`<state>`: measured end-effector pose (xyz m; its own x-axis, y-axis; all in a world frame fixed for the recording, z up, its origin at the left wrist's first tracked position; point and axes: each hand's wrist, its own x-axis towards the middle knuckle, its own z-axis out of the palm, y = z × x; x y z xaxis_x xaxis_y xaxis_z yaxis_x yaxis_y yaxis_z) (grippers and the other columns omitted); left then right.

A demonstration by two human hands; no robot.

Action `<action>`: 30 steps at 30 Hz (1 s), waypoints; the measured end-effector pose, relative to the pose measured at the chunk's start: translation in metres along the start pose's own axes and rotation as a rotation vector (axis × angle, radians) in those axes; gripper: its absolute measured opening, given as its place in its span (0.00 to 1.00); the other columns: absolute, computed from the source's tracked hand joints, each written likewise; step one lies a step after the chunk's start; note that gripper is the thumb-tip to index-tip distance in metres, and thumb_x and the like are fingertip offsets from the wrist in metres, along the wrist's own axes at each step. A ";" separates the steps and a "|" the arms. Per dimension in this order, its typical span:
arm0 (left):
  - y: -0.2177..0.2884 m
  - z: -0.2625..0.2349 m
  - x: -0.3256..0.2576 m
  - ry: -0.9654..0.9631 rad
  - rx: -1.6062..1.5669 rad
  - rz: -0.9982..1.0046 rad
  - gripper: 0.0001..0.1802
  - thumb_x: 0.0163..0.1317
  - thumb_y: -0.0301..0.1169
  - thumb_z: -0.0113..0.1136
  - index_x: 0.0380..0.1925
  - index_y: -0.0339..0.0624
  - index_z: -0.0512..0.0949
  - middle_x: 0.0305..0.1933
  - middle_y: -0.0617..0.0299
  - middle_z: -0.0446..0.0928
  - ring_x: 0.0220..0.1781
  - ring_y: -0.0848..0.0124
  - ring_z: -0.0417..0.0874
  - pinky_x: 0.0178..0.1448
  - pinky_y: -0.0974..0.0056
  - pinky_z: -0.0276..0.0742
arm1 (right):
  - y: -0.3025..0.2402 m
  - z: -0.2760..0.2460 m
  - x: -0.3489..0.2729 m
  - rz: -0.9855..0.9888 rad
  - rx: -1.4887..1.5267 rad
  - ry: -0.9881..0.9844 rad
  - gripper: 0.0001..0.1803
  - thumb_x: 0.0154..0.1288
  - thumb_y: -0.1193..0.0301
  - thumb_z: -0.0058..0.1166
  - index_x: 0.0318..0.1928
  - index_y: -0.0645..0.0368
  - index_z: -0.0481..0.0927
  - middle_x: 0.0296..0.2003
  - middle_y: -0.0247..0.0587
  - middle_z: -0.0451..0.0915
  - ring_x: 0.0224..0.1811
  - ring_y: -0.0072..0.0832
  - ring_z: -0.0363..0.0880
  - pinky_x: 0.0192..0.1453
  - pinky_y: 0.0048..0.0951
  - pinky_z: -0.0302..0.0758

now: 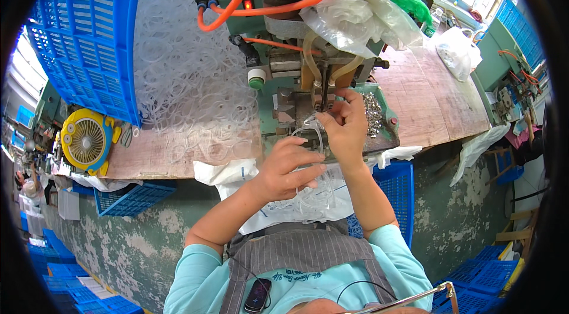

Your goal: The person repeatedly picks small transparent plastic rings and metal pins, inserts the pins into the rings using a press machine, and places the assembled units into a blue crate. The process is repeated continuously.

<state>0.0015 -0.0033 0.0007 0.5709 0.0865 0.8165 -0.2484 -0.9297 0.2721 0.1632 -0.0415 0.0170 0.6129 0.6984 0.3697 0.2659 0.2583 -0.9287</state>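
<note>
Clear strip: the clear, bendy plastic loop (306, 128) is in front of the machine's tool, its upper end at your right thumb and its length running down past your left fingertips.
Right hand: your right hand (348, 127) reaches up to the tool, forearm nearly upright, thumb out to the left and touching the strip, fingers bent; you can't tell here whether they clamp it.
Left hand: your left hand (285, 166) sits lower, forearm slanting up and inward, fingers curled and slightly apart; their grip on the strip is unclear.
Lap: more clear plastic loops (314, 200) lie below your left hand, over white sheeting.
Machine: the green-and-metal press (283, 68) stands ahead, with 1 lit red switch.
Right of tool: a green tray (388, 126) holds small shiny metal parts (373, 113).
Left bench: a heap of clear plastic rings (184, 53) lies beside a tall blue slatted crate (133, 35) and a yellow-and-blue fan (86, 142).
</note>
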 end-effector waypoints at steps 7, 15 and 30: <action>-0.013 0.005 0.005 -0.066 -0.044 -0.037 0.16 0.54 0.35 0.68 0.42 0.45 0.80 0.48 0.60 0.80 0.46 0.60 0.81 0.61 0.48 0.71 | 0.047 -0.049 0.023 -0.153 -0.402 0.129 0.19 0.55 0.74 0.64 0.49 0.57 0.78 0.31 0.37 0.84 0.27 0.26 0.78 0.34 0.30 0.74; -0.013 0.006 0.004 -0.079 -0.055 -0.072 0.16 0.54 0.35 0.68 0.42 0.44 0.79 0.47 0.59 0.80 0.47 0.60 0.81 0.62 0.47 0.71 | 0.127 -0.113 0.027 -0.253 -0.957 0.020 0.11 0.52 0.68 0.66 0.37 0.51 0.83 0.41 0.34 0.83 0.47 0.37 0.77 0.53 0.41 0.69; -0.026 -0.025 -0.089 -0.045 0.672 -0.519 0.18 0.51 0.39 0.70 0.42 0.49 0.83 0.54 0.58 0.76 0.49 0.56 0.75 0.53 0.52 0.71 | 0.126 -0.103 0.017 -0.236 -0.662 0.241 0.05 0.58 0.74 0.64 0.36 0.54 0.85 0.30 0.37 0.82 0.36 0.35 0.77 0.41 0.34 0.73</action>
<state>-0.0621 0.0225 -0.0664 0.5180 0.5596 0.6469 0.5628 -0.7925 0.2349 0.2842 -0.0658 -0.0910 0.6100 0.4886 0.6239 0.7570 -0.1265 -0.6411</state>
